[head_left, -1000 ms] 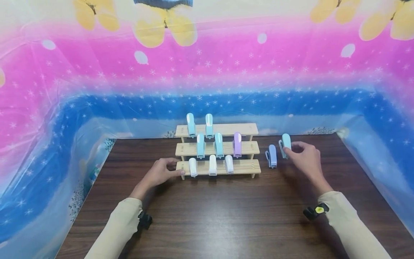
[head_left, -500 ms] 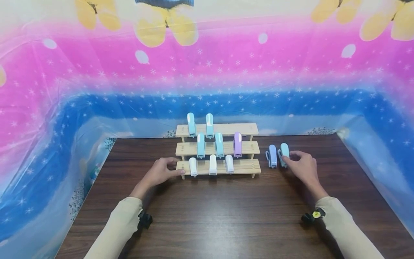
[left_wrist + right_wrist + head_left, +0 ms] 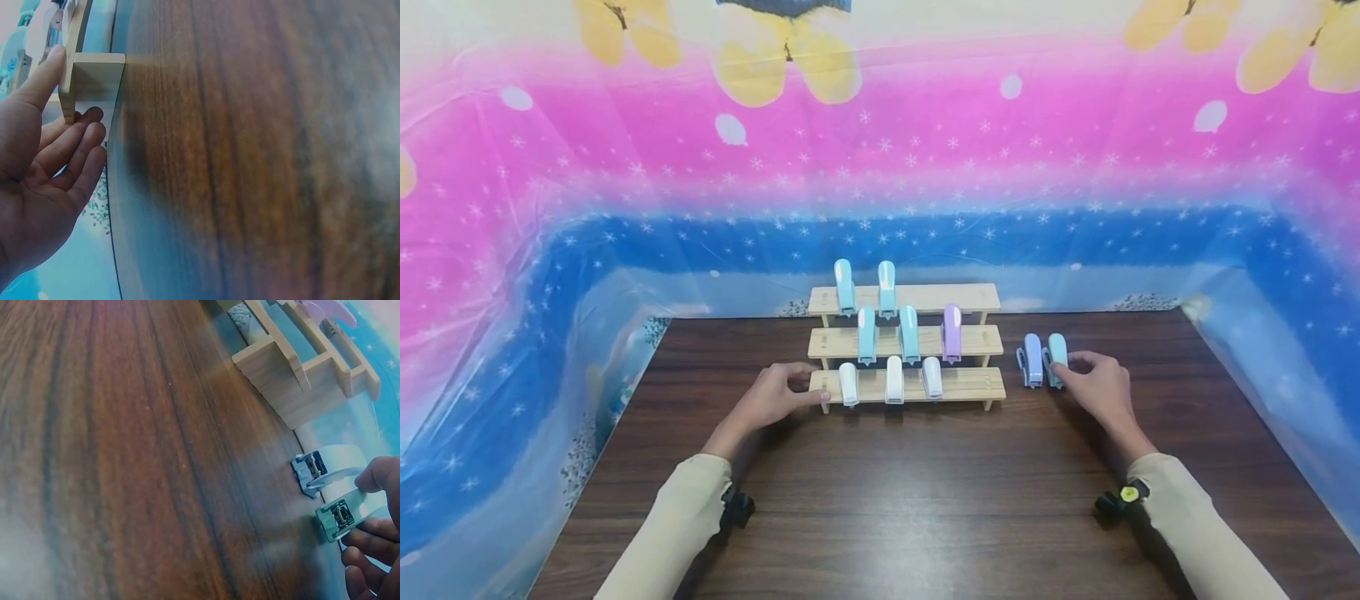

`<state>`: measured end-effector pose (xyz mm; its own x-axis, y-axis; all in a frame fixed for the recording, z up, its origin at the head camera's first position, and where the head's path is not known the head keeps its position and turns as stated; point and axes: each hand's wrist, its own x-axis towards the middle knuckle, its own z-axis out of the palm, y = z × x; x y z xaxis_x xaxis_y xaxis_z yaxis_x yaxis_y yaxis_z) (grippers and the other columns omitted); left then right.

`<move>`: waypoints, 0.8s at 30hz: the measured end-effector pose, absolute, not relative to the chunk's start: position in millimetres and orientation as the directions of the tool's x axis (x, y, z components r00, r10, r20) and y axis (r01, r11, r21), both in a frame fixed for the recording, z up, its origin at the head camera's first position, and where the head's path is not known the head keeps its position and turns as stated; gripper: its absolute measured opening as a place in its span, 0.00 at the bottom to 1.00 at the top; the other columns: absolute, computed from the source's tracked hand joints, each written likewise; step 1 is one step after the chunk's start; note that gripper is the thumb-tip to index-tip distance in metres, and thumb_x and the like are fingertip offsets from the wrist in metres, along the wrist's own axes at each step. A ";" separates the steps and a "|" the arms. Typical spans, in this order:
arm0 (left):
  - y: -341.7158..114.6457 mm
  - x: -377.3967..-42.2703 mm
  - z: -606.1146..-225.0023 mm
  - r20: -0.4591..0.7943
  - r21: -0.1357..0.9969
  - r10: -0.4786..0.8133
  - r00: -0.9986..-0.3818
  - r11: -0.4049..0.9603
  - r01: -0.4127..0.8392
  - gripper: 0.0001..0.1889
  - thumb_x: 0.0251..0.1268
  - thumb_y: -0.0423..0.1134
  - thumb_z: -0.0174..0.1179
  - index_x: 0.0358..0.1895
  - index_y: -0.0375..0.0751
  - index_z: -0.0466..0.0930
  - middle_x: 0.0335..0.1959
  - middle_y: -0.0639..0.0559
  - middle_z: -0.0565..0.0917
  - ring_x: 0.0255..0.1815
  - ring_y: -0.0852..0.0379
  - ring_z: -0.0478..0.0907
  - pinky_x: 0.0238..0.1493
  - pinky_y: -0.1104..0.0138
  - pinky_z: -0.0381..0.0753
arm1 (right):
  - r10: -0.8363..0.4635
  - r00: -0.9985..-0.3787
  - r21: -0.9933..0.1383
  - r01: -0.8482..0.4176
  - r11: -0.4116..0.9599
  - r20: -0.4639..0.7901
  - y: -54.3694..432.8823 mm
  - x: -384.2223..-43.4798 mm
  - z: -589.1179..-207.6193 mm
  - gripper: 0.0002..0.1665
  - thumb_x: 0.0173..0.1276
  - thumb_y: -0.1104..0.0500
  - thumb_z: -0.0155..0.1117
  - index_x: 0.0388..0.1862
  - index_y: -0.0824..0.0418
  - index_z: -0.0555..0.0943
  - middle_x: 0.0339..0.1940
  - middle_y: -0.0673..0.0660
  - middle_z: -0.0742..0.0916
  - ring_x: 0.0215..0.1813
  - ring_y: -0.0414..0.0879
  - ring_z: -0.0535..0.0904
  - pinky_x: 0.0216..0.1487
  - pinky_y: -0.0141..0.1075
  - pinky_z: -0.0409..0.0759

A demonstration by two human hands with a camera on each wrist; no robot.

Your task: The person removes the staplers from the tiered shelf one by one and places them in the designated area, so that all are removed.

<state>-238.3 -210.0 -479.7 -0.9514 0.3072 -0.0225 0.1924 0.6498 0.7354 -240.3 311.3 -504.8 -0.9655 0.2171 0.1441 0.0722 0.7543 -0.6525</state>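
Observation:
A three-tier wooden display rack (image 3: pixel 967 384) stands on the table. My left hand (image 3: pixel 771 397) grips the left end of its lowest board, thumb on top and fingers below in the left wrist view. My right hand (image 3: pixel 1101 385) pinches a mint-green stapler (image 3: pixel 340 515) between thumb and fingers, its base down at the tabletop right of the rack. Close on its left stands a periwinkle stapler (image 3: pixel 1033 358). White staplers (image 3: pixel 893 379) line the lowest board. Two aqua staplers (image 3: pixel 867 333) and a purple stapler (image 3: pixel 952 332) share the middle board; two more aqua staplers (image 3: pixel 845 285) occupy the top one.
The dark brown wooden table (image 3: pixel 895 492) spreads in front of the rack and both arms. Behind and at both sides hangs a colourful patterned cloth (image 3: pixel 925 242), meeting the table's back edge just behind the rack.
My right hand has brought the mint-green stapler toward me and slightly left, down beside the periwinkle one. The left hand keeps its grip on the rack.

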 end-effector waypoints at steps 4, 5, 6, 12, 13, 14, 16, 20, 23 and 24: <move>-210.1 -238.5 -480.0 -0.024 0.736 0.305 -0.952 0.650 0.190 0.30 0.64 0.54 0.72 0.62 0.35 0.81 0.56 0.39 0.85 0.56 0.45 0.83 0.56 0.48 0.82 | 0.221 -0.967 -0.655 0.087 0.751 0.125 311.5 -241.1 -505.4 0.36 0.71 0.39 0.65 0.60 0.68 0.82 0.53 0.70 0.87 0.44 0.58 0.80 0.39 0.40 0.74; -210.1 -238.5 -480.1 -0.025 0.737 0.303 -0.953 0.649 0.187 0.30 0.64 0.54 0.72 0.62 0.35 0.81 0.57 0.39 0.85 0.56 0.45 0.83 0.56 0.48 0.81 | 0.220 -0.968 -0.657 0.088 0.749 0.122 311.4 -241.0 -505.6 0.36 0.71 0.39 0.65 0.60 0.68 0.82 0.53 0.70 0.87 0.45 0.58 0.80 0.39 0.41 0.74; -210.1 -238.7 -480.4 -0.025 0.736 0.303 -0.953 0.650 0.188 0.31 0.64 0.54 0.72 0.62 0.35 0.81 0.57 0.39 0.85 0.57 0.46 0.83 0.56 0.48 0.81 | 0.219 -0.968 -0.659 0.088 0.747 0.119 311.5 -241.0 -505.8 0.36 0.71 0.38 0.65 0.60 0.68 0.82 0.54 0.70 0.86 0.46 0.58 0.80 0.40 0.41 0.74; -210.7 -239.4 -481.7 -0.015 0.732 0.307 -0.952 0.652 0.199 0.30 0.64 0.54 0.71 0.62 0.35 0.81 0.57 0.39 0.85 0.56 0.46 0.83 0.56 0.49 0.81 | 0.213 -0.971 -0.666 0.091 0.741 0.104 311.9 -240.8 -505.0 0.37 0.71 0.38 0.64 0.61 0.69 0.81 0.55 0.71 0.86 0.47 0.59 0.80 0.42 0.42 0.75; -210.7 -239.3 -481.6 -0.014 0.732 0.305 -0.952 0.652 0.198 0.30 0.64 0.54 0.71 0.61 0.35 0.81 0.57 0.39 0.85 0.56 0.46 0.83 0.55 0.49 0.81 | 0.212 -0.972 -0.665 0.092 0.741 0.101 312.3 -241.0 -504.3 0.37 0.71 0.37 0.64 0.61 0.69 0.81 0.55 0.71 0.86 0.47 0.59 0.80 0.42 0.43 0.75; -210.8 -239.3 -481.4 -0.012 0.731 0.307 -0.952 0.652 0.200 0.30 0.64 0.54 0.71 0.61 0.35 0.81 0.57 0.39 0.85 0.56 0.46 0.83 0.55 0.49 0.82 | 0.209 -0.973 -0.662 0.094 0.743 0.097 312.9 -241.0 -503.4 0.38 0.71 0.37 0.64 0.61 0.69 0.81 0.55 0.71 0.86 0.48 0.60 0.80 0.43 0.45 0.75; -210.9 -239.1 -480.7 -0.014 0.731 0.306 -0.952 0.653 0.199 0.30 0.64 0.54 0.71 0.61 0.35 0.82 0.57 0.39 0.85 0.55 0.47 0.83 0.55 0.49 0.82 | 0.204 -0.975 -0.661 0.092 0.745 0.094 314.3 -241.1 -500.3 0.39 0.72 0.35 0.63 0.62 0.68 0.81 0.57 0.71 0.85 0.51 0.61 0.80 0.46 0.49 0.76; -210.4 -238.5 -479.5 -0.024 0.735 0.300 -0.954 0.652 0.187 0.30 0.64 0.53 0.72 0.61 0.36 0.81 0.57 0.39 0.85 0.56 0.46 0.83 0.55 0.49 0.81 | 0.196 -0.974 -0.657 0.076 0.750 0.111 317.1 -241.5 -488.1 0.42 0.71 0.32 0.61 0.64 0.66 0.80 0.61 0.71 0.83 0.59 0.65 0.78 0.55 0.58 0.75; -209.8 -237.8 -478.8 -0.026 0.733 0.297 -0.954 0.655 0.184 0.30 0.64 0.53 0.72 0.61 0.35 0.81 0.57 0.39 0.85 0.55 0.47 0.83 0.56 0.49 0.81 | 0.188 -0.971 -0.657 0.048 0.753 0.144 316.5 -241.4 -474.5 0.41 0.71 0.31 0.60 0.63 0.64 0.81 0.61 0.70 0.84 0.60 0.65 0.78 0.56 0.59 0.74; -209.7 -237.4 -478.6 -0.025 0.732 0.297 -0.954 0.656 0.185 0.30 0.64 0.53 0.72 0.61 0.35 0.81 0.57 0.39 0.85 0.56 0.46 0.83 0.56 0.49 0.81 | 0.184 -0.971 -0.657 0.041 0.753 0.151 315.7 -241.3 -469.8 0.41 0.70 0.31 0.60 0.63 0.63 0.81 0.61 0.69 0.84 0.60 0.65 0.78 0.56 0.59 0.74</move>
